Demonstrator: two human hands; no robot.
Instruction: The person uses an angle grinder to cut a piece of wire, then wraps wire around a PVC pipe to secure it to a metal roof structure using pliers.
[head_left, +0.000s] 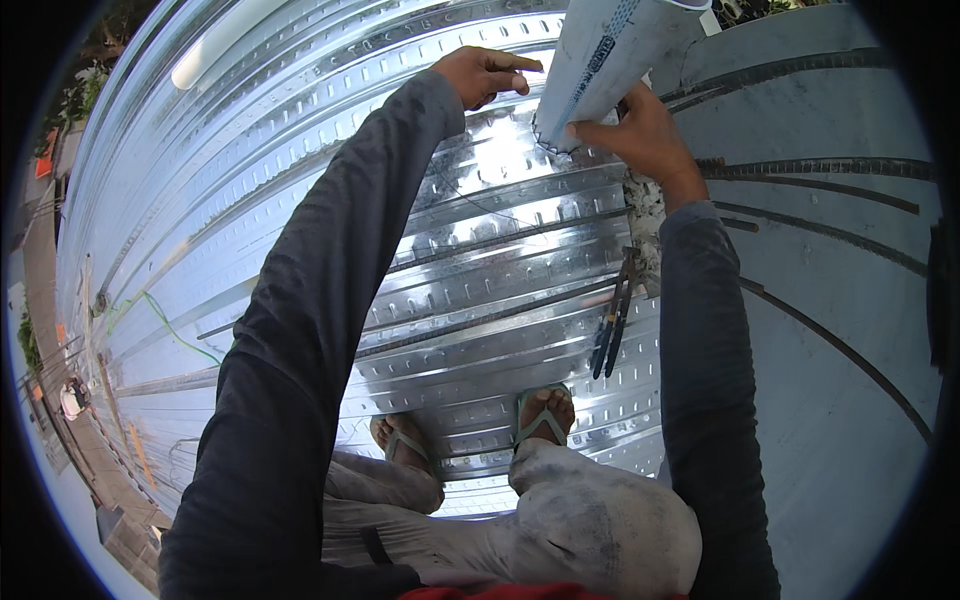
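Observation:
A wide grey plastic pipe (603, 55) stands tilted on the shiny ribbed metal decking (520, 230), its lower rim jagged. My right hand (645, 138) grips the pipe near that lower end, thumb on the near side and the other fingers hidden behind it. Just left of the pipe, my left hand (488, 77) is held apart from it, the index finger stretched out and nothing in the hand. Below my right hand, a pair of dark-handled pincers (614, 315) lies on the decking at the wall's edge.
Several rusty rebars (820, 168) stick out across the smooth grey surface (810, 300) on the right. Thin rods (490, 318) cross the decking before my sandalled feet (545, 415). A green cord (165, 322) lies on the left. Far below left, a person (75, 397) is visible.

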